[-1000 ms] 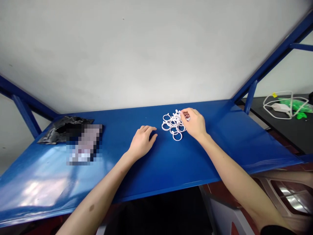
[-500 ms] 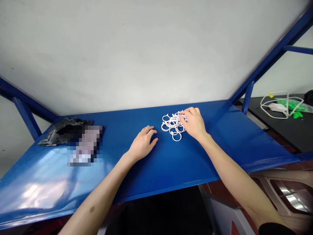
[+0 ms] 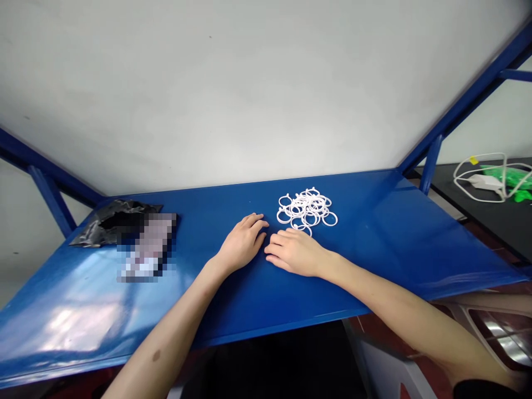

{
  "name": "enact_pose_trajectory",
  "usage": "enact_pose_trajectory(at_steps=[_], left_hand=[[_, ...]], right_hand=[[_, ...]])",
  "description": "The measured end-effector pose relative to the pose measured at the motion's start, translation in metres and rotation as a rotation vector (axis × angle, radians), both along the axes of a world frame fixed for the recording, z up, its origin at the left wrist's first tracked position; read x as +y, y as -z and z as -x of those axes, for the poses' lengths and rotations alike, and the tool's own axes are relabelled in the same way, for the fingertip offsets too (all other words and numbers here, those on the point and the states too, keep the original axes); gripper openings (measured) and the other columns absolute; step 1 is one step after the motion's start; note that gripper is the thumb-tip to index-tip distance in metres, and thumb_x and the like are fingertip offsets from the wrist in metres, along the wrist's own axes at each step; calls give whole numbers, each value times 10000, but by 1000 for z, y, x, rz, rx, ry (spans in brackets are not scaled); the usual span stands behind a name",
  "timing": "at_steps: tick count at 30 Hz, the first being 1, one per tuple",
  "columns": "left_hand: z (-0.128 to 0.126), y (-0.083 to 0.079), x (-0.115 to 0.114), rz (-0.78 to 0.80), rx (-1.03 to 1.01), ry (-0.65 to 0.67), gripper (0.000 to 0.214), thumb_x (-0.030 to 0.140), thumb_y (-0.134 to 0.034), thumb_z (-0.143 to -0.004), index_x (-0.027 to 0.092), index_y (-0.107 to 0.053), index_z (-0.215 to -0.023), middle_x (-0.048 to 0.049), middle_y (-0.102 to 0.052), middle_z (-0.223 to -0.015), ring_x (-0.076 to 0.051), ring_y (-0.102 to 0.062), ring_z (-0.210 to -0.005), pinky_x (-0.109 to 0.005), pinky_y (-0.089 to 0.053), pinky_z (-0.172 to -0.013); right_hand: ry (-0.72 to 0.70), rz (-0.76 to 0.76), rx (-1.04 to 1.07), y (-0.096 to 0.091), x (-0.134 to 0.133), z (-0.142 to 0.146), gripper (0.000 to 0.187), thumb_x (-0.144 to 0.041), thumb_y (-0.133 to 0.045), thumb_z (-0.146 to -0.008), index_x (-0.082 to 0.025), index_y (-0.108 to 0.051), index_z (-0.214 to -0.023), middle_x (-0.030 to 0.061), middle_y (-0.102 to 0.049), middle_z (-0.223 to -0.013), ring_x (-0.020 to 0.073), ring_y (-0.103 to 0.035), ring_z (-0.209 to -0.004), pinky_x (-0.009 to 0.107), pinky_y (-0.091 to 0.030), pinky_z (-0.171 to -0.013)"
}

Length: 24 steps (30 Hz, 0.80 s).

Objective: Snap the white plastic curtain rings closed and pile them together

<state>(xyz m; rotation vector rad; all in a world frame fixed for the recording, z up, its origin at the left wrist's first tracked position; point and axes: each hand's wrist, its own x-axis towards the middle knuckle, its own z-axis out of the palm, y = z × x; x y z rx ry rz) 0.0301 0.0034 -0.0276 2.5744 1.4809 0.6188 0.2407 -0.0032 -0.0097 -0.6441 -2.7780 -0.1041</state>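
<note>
A loose pile of several white rings [image 3: 316,206] with small knobs, which look like curtain rings, lies on the blue table [image 3: 208,205]. Just in front of the pile, my right hand [image 3: 297,252] rests palm down with its fingers stretched out to the left. It partly covers the nearest ring, and no object shows in it. To the left of the pile my left hand [image 3: 244,241] lies on the tabletop, fingers slightly apart and holding nothing. A short gap separates the fingertips of both hands.
On the left lie a crumpled black plastic bag [image 3: 100,224] and a pixelated flat object [image 3: 152,244]. Blue frame bars [image 3: 432,160] rise at both sides. At right, a black surface [image 3: 469,216] carries a white cable [image 3: 465,194] and green plastic [image 3: 513,177].
My right hand has left the ring pile and moved toward me and to the left, down onto the table. More of the rings show now. My left hand has stayed in place.
</note>
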Motion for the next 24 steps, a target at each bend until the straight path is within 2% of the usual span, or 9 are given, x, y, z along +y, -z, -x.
enact_pose_trajectory(at_steps=[16,20,24], left_hand=[[1,-1,0,13,51,2,301,248,-494,-993,161,-638,-1242,-162,-595,-1427,-313,-528,-1372,-519,-446,-1147],[1,-3,-1,8,35,4,293,276,-501,-997,186,-642,-1237,-149,-607,-1415,-310,-546,-1355,-531,-457,-1136],[1,-5,-2,20,47,3,298,276,-503,-996,174,-642,-1239,-157,-606,-1418,-320,-543,-1358,-529,-460,-1134]], right_hand=[[28,80,83,-7,10,-8,215,-295,-559,-1022,-177,-730,-1076,67,-745,-980,201,-672,-860,353,-510,-808],[204,33,128,-22,20,-25,230,-213,-508,-1014,-168,-731,-1045,89,-731,-984,234,-648,-915,387,-523,-826],[362,45,86,-33,29,-42,181,-125,-577,-906,-177,-732,-984,107,-708,-1020,285,-602,-1015,431,-521,-866]])
